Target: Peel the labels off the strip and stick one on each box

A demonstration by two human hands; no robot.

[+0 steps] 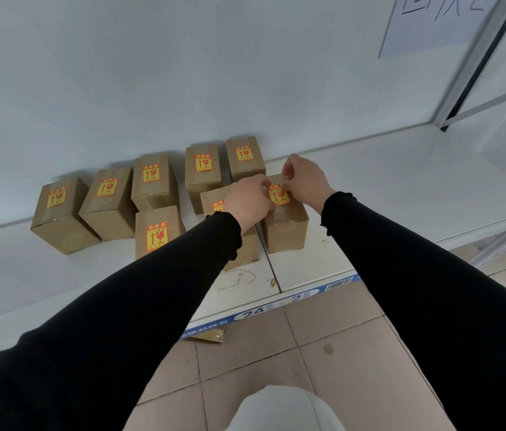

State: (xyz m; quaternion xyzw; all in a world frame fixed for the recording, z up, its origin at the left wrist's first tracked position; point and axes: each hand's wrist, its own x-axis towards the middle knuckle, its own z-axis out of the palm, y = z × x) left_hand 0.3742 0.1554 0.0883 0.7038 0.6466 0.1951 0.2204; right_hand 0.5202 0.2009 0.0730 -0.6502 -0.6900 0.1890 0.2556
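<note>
Left hand (250, 199) and right hand (303, 178) both pinch the fragile label (279, 195) atop the rightmost cardboard box (286, 230); 8 boxes visible.

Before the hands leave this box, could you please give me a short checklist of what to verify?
1. Label lies on top of the rightmost box: ok.
2. Label fully pressed flat: cannot tell, both hands cover its edges.
3. Left hand and right hand at the label: ok.
4. The other seven boxes show labels: ok.
5. Strip in the right hand's grip: cannot tell.
</note>
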